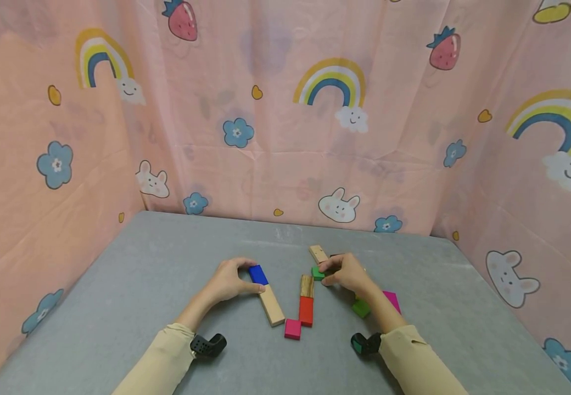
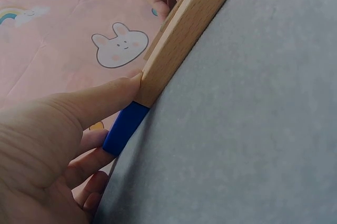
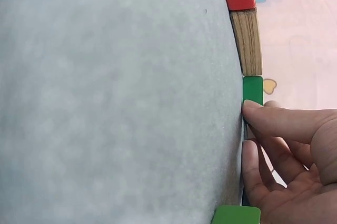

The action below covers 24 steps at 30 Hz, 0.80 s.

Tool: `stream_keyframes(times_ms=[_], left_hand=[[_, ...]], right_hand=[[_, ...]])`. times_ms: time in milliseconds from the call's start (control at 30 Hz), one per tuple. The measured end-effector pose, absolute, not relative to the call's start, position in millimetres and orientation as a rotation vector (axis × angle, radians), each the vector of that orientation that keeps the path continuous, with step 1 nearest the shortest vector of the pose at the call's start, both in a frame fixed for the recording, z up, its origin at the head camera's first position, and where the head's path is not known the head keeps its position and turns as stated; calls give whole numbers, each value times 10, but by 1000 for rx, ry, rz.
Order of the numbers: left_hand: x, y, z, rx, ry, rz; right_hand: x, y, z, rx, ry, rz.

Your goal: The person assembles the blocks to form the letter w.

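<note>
Works over a grey tabletop [image 1: 182,247] before a pink rainbow-print curtain [image 1: 285,175]. Slants both forearms [image 1: 199,310] inward. With the left hand [image 1: 226,280], grips the blue block [image 1: 258,275], thumb [image 2: 118,92] on the adjoining natural-wood block [image 1: 272,306]; with the right hand [image 1: 347,271], pinches a green block [image 3: 253,90] just beyond the grained wooden block [image 1: 307,286]. Partly hides a magenta block [image 1: 391,300] with the right forearm [image 1: 386,310].

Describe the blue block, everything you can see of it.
The blue block is a small, plain, straight-edged oblong in one deep blue, looking like painted wood, though that is uncertain. It lies flat on the gray tabletop, at the far end of a longer bare-wood block, the two touching end to end. The left hand's grip is on it: in the left wrist view, fingers touch its far end while the thumb rests on the bare wood by the joint.
</note>
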State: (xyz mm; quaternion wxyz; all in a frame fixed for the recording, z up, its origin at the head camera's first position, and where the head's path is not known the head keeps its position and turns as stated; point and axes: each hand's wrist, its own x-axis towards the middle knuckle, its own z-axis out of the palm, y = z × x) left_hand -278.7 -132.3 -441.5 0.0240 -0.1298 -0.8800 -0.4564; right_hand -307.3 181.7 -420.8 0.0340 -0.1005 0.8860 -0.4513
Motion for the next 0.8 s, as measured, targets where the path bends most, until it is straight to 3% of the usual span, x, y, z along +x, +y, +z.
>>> stream_keyframes(times_ms=[533,800], left_hand=[[-2773,-1339,-4412,-385,-2724,-1411],[-2785,-1338,-4423,-407,-2727,-1414]], right_hand=[[-3084,1798,-4200,-294,2708,-1407],[-3208,1948,-3946,-439,2768,-1354]])
